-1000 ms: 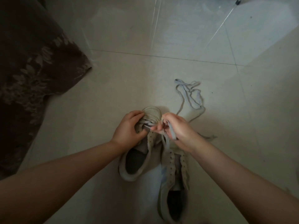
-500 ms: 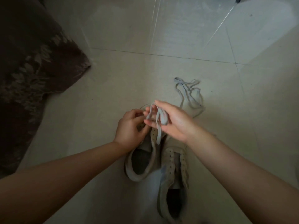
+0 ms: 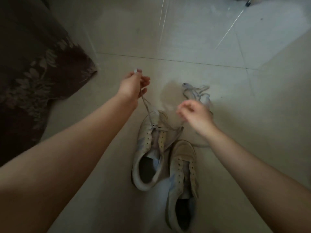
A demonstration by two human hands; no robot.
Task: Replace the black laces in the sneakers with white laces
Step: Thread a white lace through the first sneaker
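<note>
Hands parted; left hand (image 3: 133, 84) pulls lace (image 3: 148, 109); two sneakers (image 3: 151, 148).

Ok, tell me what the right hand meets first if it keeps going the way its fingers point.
The right hand, blurred, points up-left. Beyond its fingertips lies bare floor tile; the way looks free, though the left hand holding the lace stands further along. Depth is unclear.

Bare floor (image 3: 193, 39) lies open beyond the two sneakers (image 3: 152, 145), and to their right. A loose lace pile (image 3: 196, 93) sits just past the right hand (image 3: 196, 115). A taut lace (image 3: 147, 108) crosses the gap to the left hand (image 3: 133, 86). A patterned cloth (image 3: 33, 68), perhaps a rug, closes the left side.
</note>
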